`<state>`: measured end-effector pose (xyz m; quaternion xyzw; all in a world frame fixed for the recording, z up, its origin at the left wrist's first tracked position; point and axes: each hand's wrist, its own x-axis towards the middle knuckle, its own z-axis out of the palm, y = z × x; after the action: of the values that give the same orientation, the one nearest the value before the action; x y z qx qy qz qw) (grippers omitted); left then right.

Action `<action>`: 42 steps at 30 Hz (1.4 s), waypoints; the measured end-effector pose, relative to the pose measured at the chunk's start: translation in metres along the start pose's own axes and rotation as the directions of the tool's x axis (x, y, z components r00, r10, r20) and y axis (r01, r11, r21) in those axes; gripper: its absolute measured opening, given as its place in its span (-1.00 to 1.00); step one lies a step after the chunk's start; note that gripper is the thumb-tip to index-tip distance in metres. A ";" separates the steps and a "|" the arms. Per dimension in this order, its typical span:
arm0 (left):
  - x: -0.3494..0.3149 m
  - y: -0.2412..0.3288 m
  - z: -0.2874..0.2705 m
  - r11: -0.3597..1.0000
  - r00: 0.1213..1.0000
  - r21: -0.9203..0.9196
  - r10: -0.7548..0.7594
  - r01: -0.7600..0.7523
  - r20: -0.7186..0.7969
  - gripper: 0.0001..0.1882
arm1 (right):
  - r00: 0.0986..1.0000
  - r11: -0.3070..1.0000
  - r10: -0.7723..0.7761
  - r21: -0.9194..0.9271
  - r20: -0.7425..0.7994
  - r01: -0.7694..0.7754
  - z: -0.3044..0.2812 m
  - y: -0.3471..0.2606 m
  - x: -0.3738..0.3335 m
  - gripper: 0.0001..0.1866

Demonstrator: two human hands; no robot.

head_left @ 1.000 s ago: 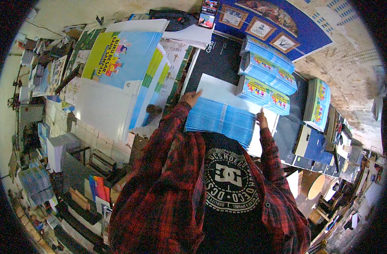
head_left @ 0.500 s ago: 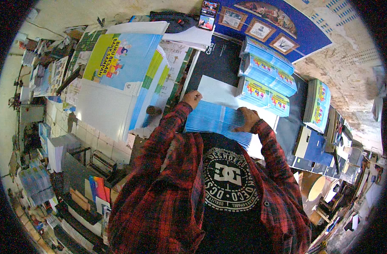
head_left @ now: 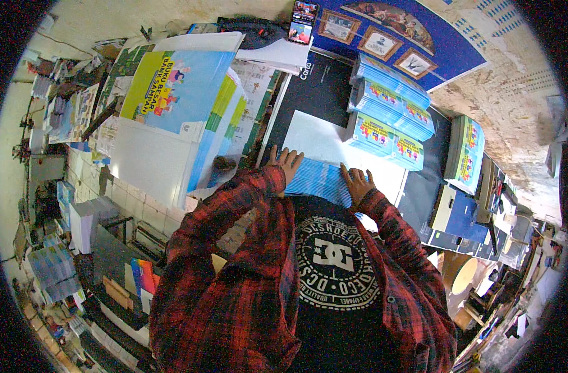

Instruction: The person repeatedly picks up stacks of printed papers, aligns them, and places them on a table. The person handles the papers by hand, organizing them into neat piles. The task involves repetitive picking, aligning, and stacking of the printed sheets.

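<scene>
A row of overlapping blue booklets lies close to my body, their edges making fine stripes. At its left end rests my left hand, fingers stretched out and spread. My right hand touches the right end with its fingers apart. The near side of the row is partly hidden by my shirt. Beneath and beyond it lies a pale sheet on the dark tabletop.
Several piles of blue and yellow booklets stand beyond my right hand, with another pile farther right. Large printed sheets are stacked at left. A phone stands upright at the back. A dark blue box sits at right.
The blue row has become narrower between my hands. My left hand has moved slightly nearer and its fingers have spread. The right hand has shifted left, its fingers now straighter.
</scene>
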<state>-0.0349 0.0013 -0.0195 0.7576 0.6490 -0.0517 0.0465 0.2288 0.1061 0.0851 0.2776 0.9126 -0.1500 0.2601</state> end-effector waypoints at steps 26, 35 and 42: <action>-0.010 0.016 -0.063 0.977 0.969 -0.202 -0.111 0.066 -0.221 -0.18 | 0.875 0.988 0.152 0.048 -0.461 -0.146 0.036 -0.006 0.008 0.00; 0.022 0.038 -0.053 0.988 0.989 -0.040 0.148 -0.149 -0.024 0.29 | 0.877 0.998 0.057 0.033 -0.478 -0.047 0.054 0.009 0.021 -0.12; 0.032 0.038 -0.041 0.916 0.992 -0.381 0.114 -0.123 -0.046 -0.19 | 0.803 0.992 0.034 0.118 -0.595 0.045 0.080 0.014 0.034 -0.30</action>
<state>0.0079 0.0329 0.0169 0.7724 0.5999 0.0875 0.1893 0.2438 0.0990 -0.0011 0.3238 0.9375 -0.1134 -0.0578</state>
